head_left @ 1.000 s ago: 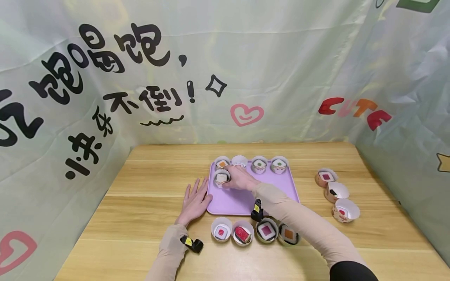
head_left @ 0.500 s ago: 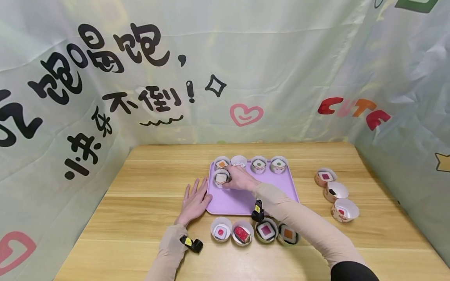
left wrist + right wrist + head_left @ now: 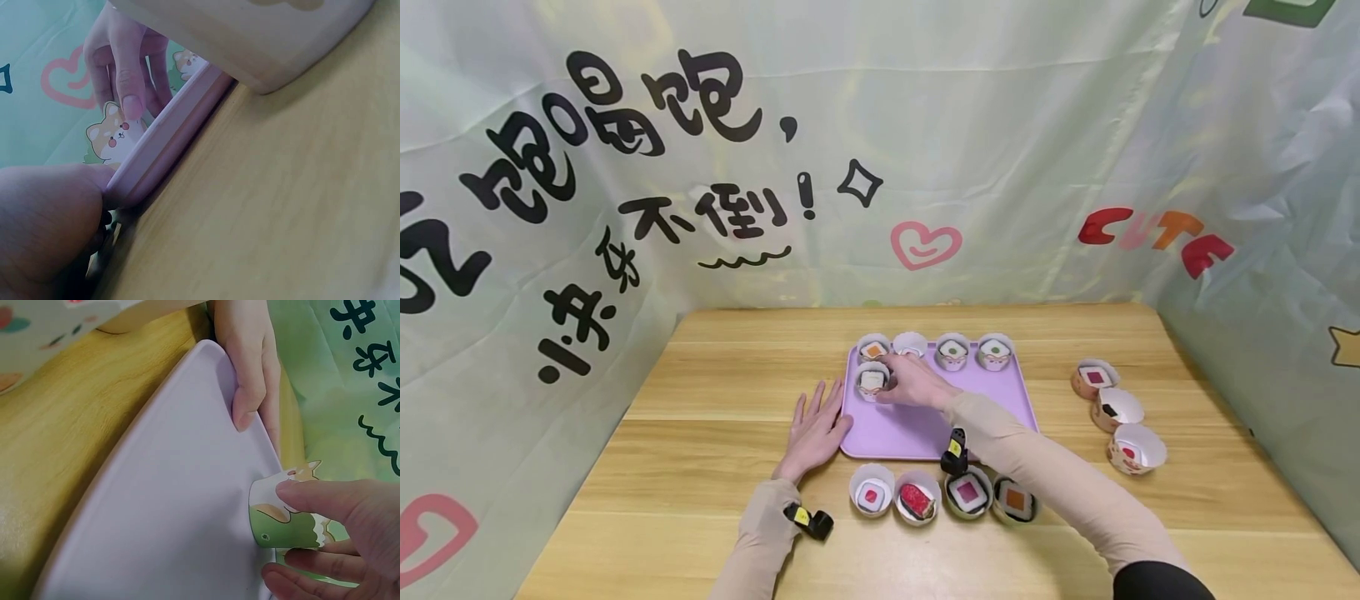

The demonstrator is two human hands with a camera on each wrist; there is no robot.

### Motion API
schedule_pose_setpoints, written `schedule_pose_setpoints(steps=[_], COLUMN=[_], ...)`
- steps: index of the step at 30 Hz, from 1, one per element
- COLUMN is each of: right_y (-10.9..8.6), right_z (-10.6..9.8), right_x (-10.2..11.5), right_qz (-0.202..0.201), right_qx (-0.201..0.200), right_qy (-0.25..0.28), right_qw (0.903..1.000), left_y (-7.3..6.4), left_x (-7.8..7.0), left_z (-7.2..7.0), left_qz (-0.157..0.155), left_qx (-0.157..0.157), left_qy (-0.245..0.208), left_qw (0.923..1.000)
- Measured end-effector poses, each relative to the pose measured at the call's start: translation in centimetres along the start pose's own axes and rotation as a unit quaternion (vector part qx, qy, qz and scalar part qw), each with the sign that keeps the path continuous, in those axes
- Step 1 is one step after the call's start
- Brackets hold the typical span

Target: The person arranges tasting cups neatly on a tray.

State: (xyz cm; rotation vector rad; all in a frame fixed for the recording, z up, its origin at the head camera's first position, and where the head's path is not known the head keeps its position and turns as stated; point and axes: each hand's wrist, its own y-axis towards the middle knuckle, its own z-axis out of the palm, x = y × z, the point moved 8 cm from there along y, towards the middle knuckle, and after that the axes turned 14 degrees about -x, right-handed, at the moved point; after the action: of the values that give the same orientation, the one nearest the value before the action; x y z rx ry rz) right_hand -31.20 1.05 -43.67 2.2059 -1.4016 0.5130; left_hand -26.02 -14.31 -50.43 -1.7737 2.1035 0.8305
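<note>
A lilac tray (image 3: 887,437) lies on the wooden table, with paper cups in a row along its far edge. Thumb and fingers of my right hand (image 3: 917,383) hold the right side of a paper cup (image 3: 862,390) at the tray's left, just nearer than that row. Inside it sits a white square sushi-like piece (image 3: 872,381). The cup's dog print and green base (image 3: 284,528) show in the right wrist view. My left hand (image 3: 812,433) rests with spread, straight fingers beside the tray, its thumb touching the left rim.
In front of the tray stand several paper cups (image 3: 917,497) with differently coloured sushi-like pieces. Three more cups (image 3: 1117,410) stand at the right of the table. A printed cloth (image 3: 1000,167) hangs behind and at both sides.
My right wrist and forearm have shifted slightly to the right, while the fingers stay at the same cup. The left hand and the tray have not moved.
</note>
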Motion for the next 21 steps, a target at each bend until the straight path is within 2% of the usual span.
schedule_pose_setpoints(steps=[8, 21], right_y=[-0.5, -1.4], right_z=[-0.7, -3.2], right_x=[-0.4, -0.3], right_qz=[0.019, -0.005], right_qx=[0.006, 0.001], right_qy=[0.016, 0.045], right_qw=[0.9997, 0.999], left_y=[0.0, 0.0], left_x=[0.0, 0.0], left_z=[0.1, 0.1], left_qz=[0.002, 0.001], left_qx=[0.002, 0.006], left_qy=[0.0, 0.004], left_qw=[1.0, 1.0])
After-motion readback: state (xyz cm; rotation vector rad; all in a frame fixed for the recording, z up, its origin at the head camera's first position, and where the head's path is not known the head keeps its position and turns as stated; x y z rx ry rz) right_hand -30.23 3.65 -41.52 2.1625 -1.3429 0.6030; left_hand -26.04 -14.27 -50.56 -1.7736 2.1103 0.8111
